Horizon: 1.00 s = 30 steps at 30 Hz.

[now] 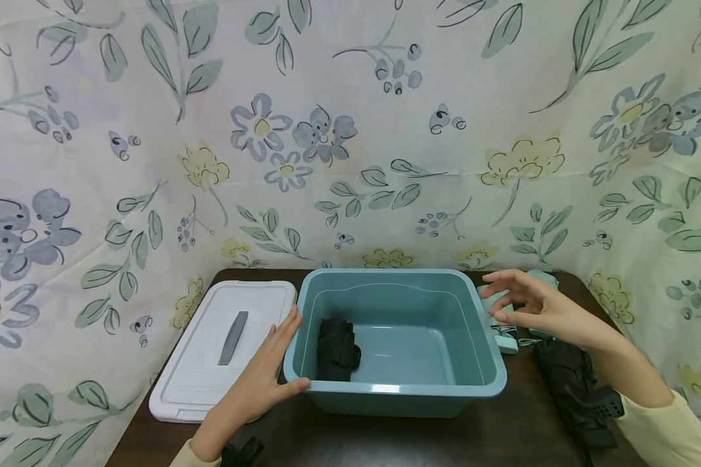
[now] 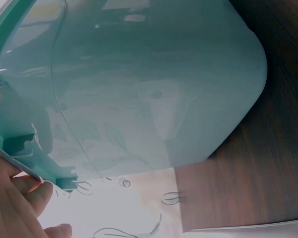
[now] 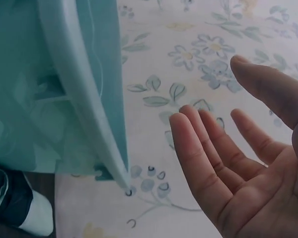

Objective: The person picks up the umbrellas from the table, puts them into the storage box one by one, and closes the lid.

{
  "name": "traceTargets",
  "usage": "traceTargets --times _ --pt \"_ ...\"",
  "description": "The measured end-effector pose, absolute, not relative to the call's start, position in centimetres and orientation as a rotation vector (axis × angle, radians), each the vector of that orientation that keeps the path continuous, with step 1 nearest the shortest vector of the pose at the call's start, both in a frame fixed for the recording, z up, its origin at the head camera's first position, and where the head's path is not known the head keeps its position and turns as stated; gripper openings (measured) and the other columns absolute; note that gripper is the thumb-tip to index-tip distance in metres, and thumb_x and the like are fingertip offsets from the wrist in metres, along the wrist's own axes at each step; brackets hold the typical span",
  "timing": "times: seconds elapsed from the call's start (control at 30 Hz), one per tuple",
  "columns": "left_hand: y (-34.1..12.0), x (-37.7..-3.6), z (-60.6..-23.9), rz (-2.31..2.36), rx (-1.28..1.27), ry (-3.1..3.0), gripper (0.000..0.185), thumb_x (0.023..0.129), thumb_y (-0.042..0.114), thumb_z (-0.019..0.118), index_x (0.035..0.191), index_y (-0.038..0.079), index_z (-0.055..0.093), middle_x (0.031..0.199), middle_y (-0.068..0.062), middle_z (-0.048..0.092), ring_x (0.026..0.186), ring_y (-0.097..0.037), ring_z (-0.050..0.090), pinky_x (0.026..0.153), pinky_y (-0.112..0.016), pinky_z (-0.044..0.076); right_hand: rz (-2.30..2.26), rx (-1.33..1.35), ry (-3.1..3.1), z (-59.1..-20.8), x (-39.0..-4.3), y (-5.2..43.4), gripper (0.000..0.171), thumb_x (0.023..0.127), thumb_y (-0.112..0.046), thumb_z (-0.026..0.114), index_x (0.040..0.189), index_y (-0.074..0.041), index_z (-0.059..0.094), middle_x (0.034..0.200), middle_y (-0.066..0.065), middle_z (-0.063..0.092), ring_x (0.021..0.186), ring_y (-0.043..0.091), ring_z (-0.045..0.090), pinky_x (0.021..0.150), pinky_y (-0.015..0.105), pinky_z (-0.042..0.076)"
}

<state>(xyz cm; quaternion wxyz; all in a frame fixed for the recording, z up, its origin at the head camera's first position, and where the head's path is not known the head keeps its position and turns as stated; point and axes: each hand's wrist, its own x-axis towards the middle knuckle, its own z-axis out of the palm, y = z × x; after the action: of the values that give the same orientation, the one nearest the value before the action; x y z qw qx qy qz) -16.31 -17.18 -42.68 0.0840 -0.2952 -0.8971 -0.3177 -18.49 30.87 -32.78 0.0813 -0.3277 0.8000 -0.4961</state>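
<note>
A blue-green plastic bin (image 1: 411, 391) stands mid-table, with a folded black bundle (image 1: 335, 350) lying inside at its left. My left hand (image 1: 263, 376) rests along the bin's left side, its fingers at the rim and its thumb over the front left corner; the left wrist view shows the fingertips (image 2: 39, 196) right at the rim. Just right of the bin, my right hand (image 1: 528, 305) hovers with fingers spread and nothing in them. Below it lie light teal items (image 1: 505, 340), partly hidden by the hand; one with a dark band (image 3: 15, 198) shows beside the bin.
A white lid (image 1: 195, 363) with a grey handle (image 1: 233, 338) lies left of the bin. A long black folded bundle (image 1: 566, 370) lies on the dark wooden table (image 1: 502, 434) at the right, under my right forearm. Flower-patterned cloth (image 1: 350, 162) hangs behind the table.
</note>
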Motion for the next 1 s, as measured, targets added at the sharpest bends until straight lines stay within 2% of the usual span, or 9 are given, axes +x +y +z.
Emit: traceTargets --times 0.6,0.8,1.0 --pt "-17.2 -16.2 -43.0 -0.967 -0.864 -2.675 0.095 0.078 0.043 0.068 0.150 0.018 0.012 0.157 -0.001 0.007 0.143 -0.018 0.012 0.108 -0.012 -0.010 -1.481 -0.930 2.531 -35.5 -17.4 33.2 0.051 0.087 0.008 0.056 0.134 0.000 0.037 0.120 -0.001 0.054 0.094 0.012 0.062 0.068 0.030 0.054" --pt "-17.2 -16.2 -42.8 -0.959 -0.865 -2.675 0.095 0.078 0.047 0.067 0.150 0.018 0.012 0.157 -0.003 0.008 0.143 -0.019 0.012 0.108 -0.013 -0.010 -1.473 -0.891 2.584 -36.8 -16.8 33.8 0.050 0.087 0.007 0.056 0.134 0.000 0.039 0.119 0.000 0.054 0.093 0.013 0.062 0.066 0.031 0.053" --pt "-17.3 -16.3 -42.7 -0.960 -0.865 -2.680 0.095 0.079 0.046 0.067 0.150 0.018 0.013 0.157 -0.004 0.008 0.142 -0.022 0.013 0.109 -0.014 -0.009 -1.509 -0.882 2.557 -38.0 -16.4 34.6 0.051 0.087 0.010 0.053 0.135 0.003 0.036 0.119 -0.011 0.054 0.090 0.013 0.062 0.067 0.030 0.054"
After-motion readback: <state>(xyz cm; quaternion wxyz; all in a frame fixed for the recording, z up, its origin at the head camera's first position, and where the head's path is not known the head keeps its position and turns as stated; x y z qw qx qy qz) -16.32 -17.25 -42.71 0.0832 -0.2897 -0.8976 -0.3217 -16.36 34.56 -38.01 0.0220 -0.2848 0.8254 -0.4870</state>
